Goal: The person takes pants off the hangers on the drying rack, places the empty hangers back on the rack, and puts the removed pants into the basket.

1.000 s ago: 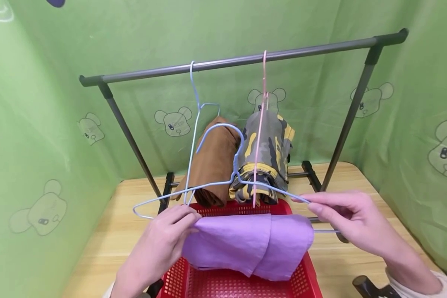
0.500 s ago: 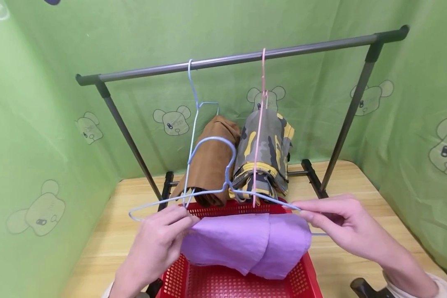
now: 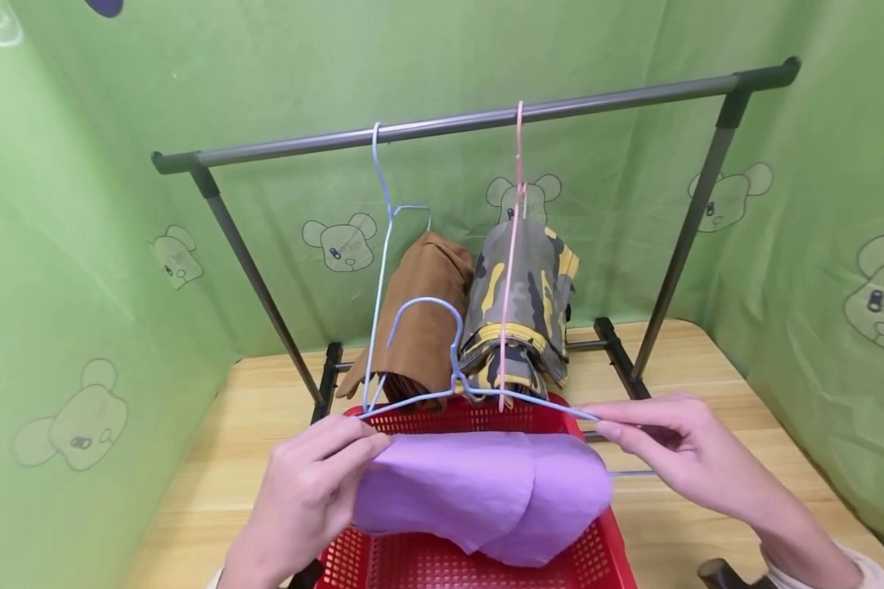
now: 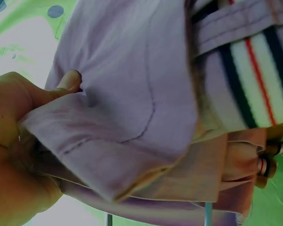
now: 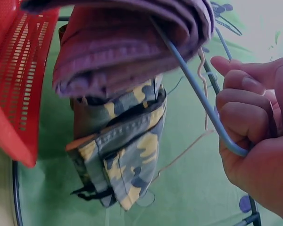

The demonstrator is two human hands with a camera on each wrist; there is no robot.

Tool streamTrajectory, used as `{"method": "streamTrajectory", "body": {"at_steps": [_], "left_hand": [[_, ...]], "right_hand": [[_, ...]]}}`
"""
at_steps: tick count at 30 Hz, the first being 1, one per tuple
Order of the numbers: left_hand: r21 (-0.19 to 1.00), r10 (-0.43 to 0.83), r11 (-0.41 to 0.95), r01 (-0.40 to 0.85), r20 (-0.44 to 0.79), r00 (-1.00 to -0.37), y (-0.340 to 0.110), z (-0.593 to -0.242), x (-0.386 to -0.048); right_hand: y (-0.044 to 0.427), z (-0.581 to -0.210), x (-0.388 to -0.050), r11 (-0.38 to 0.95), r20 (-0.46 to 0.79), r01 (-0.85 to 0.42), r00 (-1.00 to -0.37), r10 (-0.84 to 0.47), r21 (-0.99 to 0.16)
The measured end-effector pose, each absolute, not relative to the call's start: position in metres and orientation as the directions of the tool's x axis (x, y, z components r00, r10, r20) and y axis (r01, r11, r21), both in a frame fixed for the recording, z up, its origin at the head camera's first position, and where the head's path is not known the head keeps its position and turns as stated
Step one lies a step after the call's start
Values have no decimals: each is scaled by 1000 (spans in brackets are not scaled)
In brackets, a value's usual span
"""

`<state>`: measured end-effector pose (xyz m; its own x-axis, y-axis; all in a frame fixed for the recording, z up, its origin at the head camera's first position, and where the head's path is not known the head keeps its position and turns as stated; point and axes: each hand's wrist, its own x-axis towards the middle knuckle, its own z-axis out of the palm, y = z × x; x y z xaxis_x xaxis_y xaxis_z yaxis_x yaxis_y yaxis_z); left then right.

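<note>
A folded purple garment (image 3: 478,491) drapes over the lower bar of a light blue wire hanger (image 3: 456,348), above a red basket (image 3: 599,540). At the garment's left end, my left hand (image 3: 302,487) pinches the folded cloth. On the other side, my right hand (image 3: 695,450) grips the hanger's right shoulder between thumb and fingers. Seen from the left wrist, the purple cloth (image 4: 118,70) has stitching and a navy, white and red striped band (image 4: 257,80). The right wrist view shows the hanger's lower bar (image 5: 193,87) running inside the fold. My left hand hides the hanger's left end.
A grey rail (image 3: 456,124) spans the back. On it hang a brown garment (image 3: 423,315) on a blue hanger and a camouflage garment (image 3: 526,286) on a pink hanger (image 3: 509,286). A green patterned curtain (image 3: 265,65) surrounds the wooden table (image 3: 213,458).
The blue hanger has tilted down, so its hook now sits lower in the head view. Its left end has gone behind my left hand. Both hands keep their hold.
</note>
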<state>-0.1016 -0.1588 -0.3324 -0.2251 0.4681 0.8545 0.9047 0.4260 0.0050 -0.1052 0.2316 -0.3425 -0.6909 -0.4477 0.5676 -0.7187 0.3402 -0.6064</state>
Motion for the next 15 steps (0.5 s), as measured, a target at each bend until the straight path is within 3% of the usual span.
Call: {"method": "streamTrajectory", "body": {"at_steps": [7,15], "left_hand": [[66,434,293,954,880,-194,-164,-334,-106],[134,382,228,964,899,-215,-169,-338,-108]], "right_hand": [[252,-350,-103,380,520,-669,-740,-427,-639],[263,-371,-111,263,645,-767,-638,-421,-586]]}}
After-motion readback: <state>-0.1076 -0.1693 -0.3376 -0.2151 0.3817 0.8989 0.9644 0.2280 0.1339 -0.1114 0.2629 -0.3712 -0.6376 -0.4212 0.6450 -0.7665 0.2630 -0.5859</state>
